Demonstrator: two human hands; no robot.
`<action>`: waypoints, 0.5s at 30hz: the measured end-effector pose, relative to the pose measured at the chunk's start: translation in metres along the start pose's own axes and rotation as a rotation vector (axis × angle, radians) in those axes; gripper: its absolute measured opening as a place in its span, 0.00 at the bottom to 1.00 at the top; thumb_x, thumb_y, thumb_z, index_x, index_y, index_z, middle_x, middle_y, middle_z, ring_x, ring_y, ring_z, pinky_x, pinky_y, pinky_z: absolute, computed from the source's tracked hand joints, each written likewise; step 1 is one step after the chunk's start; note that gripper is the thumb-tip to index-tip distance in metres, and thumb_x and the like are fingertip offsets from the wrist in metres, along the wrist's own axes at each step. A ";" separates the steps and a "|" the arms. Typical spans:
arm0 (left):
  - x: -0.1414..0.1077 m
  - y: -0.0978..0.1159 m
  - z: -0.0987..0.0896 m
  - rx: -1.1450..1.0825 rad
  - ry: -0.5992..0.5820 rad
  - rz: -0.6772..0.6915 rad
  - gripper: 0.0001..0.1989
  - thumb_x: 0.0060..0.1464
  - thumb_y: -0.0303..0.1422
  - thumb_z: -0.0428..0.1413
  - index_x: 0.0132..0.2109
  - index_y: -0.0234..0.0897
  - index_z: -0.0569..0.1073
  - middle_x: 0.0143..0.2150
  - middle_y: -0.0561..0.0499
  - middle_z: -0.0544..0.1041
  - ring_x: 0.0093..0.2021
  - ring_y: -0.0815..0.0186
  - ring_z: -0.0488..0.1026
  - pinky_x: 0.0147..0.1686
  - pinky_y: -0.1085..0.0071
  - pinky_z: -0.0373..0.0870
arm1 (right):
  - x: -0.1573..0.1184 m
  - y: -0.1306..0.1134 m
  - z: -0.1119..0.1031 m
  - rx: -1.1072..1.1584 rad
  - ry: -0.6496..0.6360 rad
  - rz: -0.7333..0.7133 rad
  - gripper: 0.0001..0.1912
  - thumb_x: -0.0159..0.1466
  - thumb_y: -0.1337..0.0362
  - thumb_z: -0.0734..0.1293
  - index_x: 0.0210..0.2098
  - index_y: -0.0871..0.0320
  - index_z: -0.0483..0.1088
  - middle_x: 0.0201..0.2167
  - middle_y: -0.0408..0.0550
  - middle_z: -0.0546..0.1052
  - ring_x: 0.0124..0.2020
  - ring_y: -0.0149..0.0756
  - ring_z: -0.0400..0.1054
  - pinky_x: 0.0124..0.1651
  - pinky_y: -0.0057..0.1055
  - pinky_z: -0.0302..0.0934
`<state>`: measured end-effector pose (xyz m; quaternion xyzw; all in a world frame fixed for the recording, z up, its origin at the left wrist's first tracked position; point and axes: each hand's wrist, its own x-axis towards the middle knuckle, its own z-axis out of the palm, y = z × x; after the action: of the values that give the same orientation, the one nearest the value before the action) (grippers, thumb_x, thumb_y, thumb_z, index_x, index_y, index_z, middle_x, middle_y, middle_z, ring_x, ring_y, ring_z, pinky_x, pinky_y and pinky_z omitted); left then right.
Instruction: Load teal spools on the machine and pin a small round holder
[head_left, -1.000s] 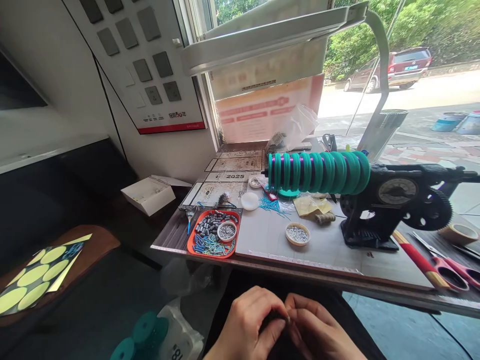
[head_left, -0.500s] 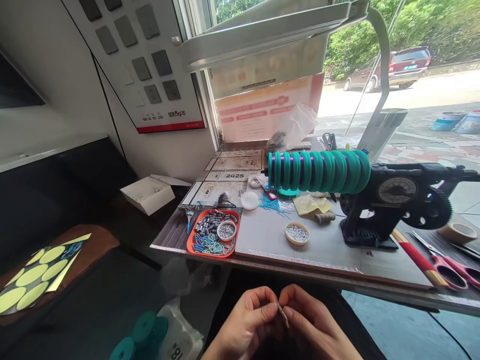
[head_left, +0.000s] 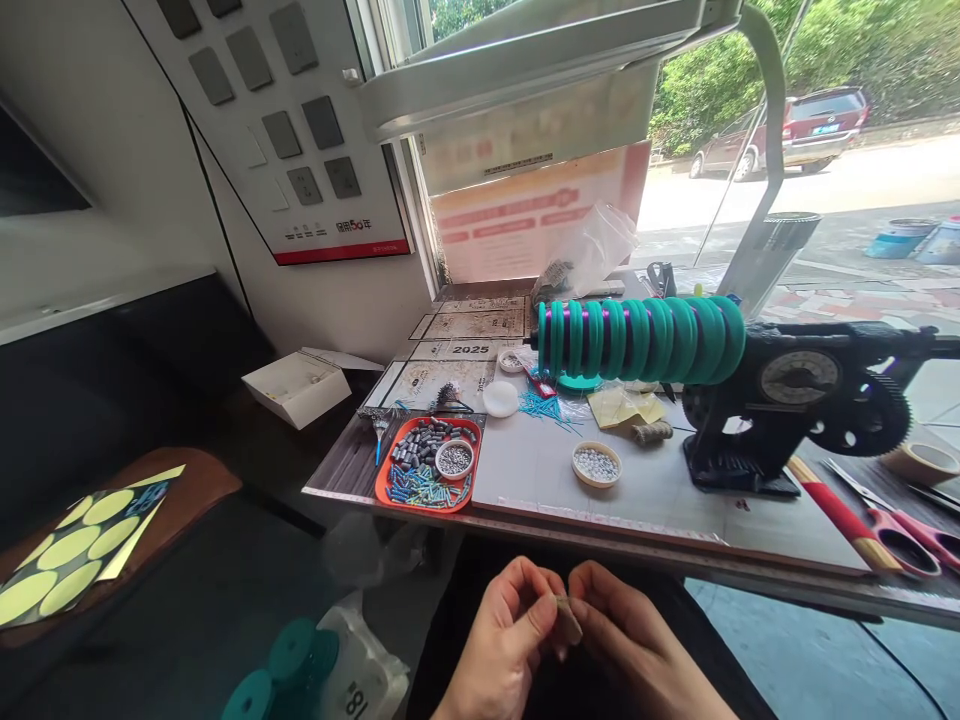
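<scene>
My left hand (head_left: 510, 632) and my right hand (head_left: 628, 632) are together over my lap, just below the table's front edge. Between their fingertips is a small flat tan piece (head_left: 570, 624), too small and too covered to name. The left thumb and fingers pinch it, and the right fingertips grip its other side. On the table beyond stands a round dish of small silvery beads (head_left: 597, 464). To its left, an orange tray (head_left: 381, 490) holds dark cylinders, blue-green slim pieces and a round dish of metal balls (head_left: 454, 460).
A black hand-cranked winder (head_left: 780, 400) with several teal spools (head_left: 637, 340) occupies the table's right side. Red-handled scissors (head_left: 911, 535) and a tape roll (head_left: 928, 462) lie beyond it. Teal spools (head_left: 292, 650) sit low at left, near a brown stool (head_left: 214, 480).
The tan piece has turned, so more of its flat face shows. Both hands have shifted slightly up and right in the picture, still pinching it.
</scene>
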<state>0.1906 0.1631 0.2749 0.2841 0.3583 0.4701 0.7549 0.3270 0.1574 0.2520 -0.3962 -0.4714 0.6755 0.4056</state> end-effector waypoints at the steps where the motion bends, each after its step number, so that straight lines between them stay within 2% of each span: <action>1: 0.000 -0.001 0.001 -0.009 0.006 0.001 0.19 0.41 0.39 0.66 0.26 0.33 0.64 0.26 0.55 0.68 0.22 0.75 0.61 0.24 0.77 0.57 | 0.000 0.000 0.000 0.011 0.002 0.021 0.22 0.59 0.43 0.63 0.26 0.56 0.57 0.22 0.37 0.59 0.23 0.27 0.49 0.24 0.25 0.44; 5: 0.002 -0.008 0.000 -0.051 0.048 -0.023 0.20 0.42 0.39 0.66 0.25 0.34 0.62 0.22 0.56 0.66 0.21 0.76 0.58 0.21 0.79 0.53 | 0.000 0.000 0.003 0.062 0.066 0.031 0.23 0.57 0.42 0.64 0.26 0.56 0.57 0.19 0.35 0.56 0.21 0.25 0.45 0.22 0.25 0.40; 8: 0.004 -0.012 -0.002 -0.124 0.057 0.009 0.19 0.42 0.38 0.66 0.25 0.34 0.62 0.21 0.57 0.66 0.20 0.77 0.58 0.21 0.80 0.52 | -0.001 -0.002 0.008 0.113 0.110 0.033 0.23 0.57 0.44 0.65 0.25 0.57 0.57 0.19 0.34 0.55 0.20 0.24 0.44 0.22 0.25 0.39; 12: 0.002 -0.013 -0.004 -0.269 0.053 0.005 0.16 0.42 0.30 0.66 0.24 0.34 0.64 0.20 0.57 0.66 0.21 0.77 0.60 0.23 0.81 0.55 | 0.000 -0.007 0.014 0.136 0.054 0.082 0.25 0.55 0.42 0.66 0.25 0.57 0.56 0.18 0.33 0.53 0.19 0.23 0.43 0.21 0.24 0.37; 15: -0.002 -0.014 -0.007 -0.323 0.066 -0.019 0.12 0.39 0.28 0.67 0.27 0.36 0.70 0.23 0.56 0.70 0.23 0.75 0.64 0.26 0.79 0.59 | 0.001 -0.009 0.015 0.141 0.006 0.077 0.26 0.54 0.40 0.66 0.25 0.56 0.55 0.18 0.33 0.54 0.19 0.22 0.44 0.20 0.23 0.37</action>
<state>0.1919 0.1565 0.2608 0.1402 0.3052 0.5233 0.7831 0.3145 0.1553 0.2647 -0.3863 -0.4058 0.7211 0.4076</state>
